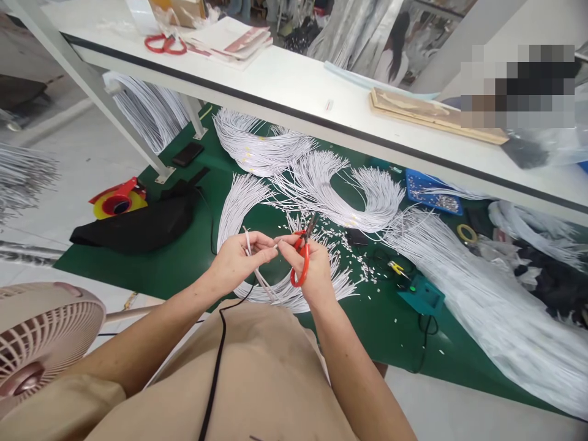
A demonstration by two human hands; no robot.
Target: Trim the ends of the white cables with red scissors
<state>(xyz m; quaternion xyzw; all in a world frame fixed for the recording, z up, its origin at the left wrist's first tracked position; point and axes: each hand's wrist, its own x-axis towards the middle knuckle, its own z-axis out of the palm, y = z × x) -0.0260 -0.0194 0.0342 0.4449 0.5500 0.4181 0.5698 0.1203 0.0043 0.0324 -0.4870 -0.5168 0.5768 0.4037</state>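
Together — fingertips (270, 250) inward, left hand (236, 256) holding wire (248, 243), right hand (318, 269) red-handled scissors (307, 252)

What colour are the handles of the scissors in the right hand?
The scissor handles are red, best seen in the head view.

Wears a plain tan top (271, 367), broad and rounded below the left hand (241, 254) and the right hand (310, 266), with soft folds on the part nearest them. Has a loose sleeve (68, 404) of similar tan well behind the left hand, leaving the left forearm (169, 321) bare. Shows a bare right forearm (356, 361) behind the right hand. Bears a black cord (223, 343) down the front, below the left hand, bent near its upper end and looking wider farther from the hand.
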